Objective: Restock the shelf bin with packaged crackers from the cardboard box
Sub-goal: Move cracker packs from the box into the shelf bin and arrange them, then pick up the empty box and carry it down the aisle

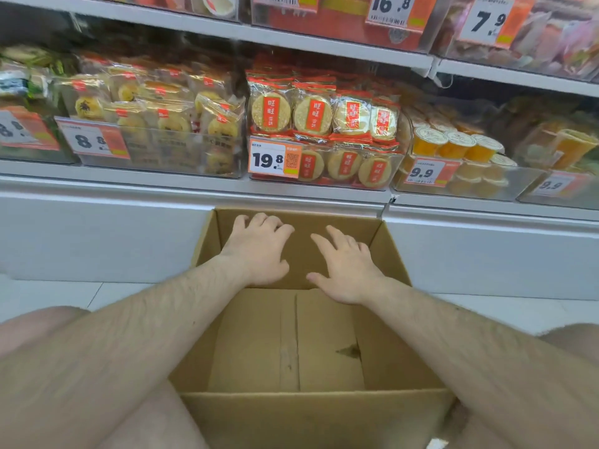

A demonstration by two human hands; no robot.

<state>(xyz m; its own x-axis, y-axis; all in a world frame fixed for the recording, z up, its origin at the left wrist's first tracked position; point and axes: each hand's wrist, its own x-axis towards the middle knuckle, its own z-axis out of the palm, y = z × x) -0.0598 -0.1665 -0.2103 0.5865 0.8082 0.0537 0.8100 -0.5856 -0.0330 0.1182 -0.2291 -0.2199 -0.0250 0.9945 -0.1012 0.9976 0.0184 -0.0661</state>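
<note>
The cardboard box is sitting on the floor below the shelf, and its bare bottom is showing with no packaged crackers left inside; those are now standing in rows in the shelf bin straight above, filling it to the top. Both hands are hovering inside the box's far end, the left hand with fingers loosely curled, the right hand spread, neither holding anything. The restocking is looking finished to me; next probably comes gripping the box to clear it away. The near box wall is hiding the corner closest to the person.
</note>
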